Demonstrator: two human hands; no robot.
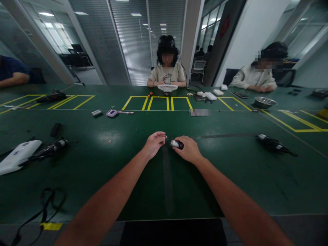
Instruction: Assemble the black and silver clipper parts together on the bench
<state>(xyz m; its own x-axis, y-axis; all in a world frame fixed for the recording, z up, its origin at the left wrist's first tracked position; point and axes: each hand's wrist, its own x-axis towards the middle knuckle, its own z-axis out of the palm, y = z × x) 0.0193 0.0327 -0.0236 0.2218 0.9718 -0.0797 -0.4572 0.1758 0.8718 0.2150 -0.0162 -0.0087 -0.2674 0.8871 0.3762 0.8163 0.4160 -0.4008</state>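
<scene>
Working on a small black-and-silver cylinder (176, 144) at the middle of the table (164, 194), a bit nearer the near edge than the far one. Probably best done by keeping the cylinder level and still in the right hand (189, 151) and bringing the left hand (154, 142) straight onto the silver tip, no wrist twisting. Right fingers wrapped tight round the black body, silver end poking left. Left fingertips pinched together just beside that tip; contact, or anything tiny held, impossible to tell. Black power tool (274, 144) toward right edge, white device (17, 155) toward left edge.
</scene>
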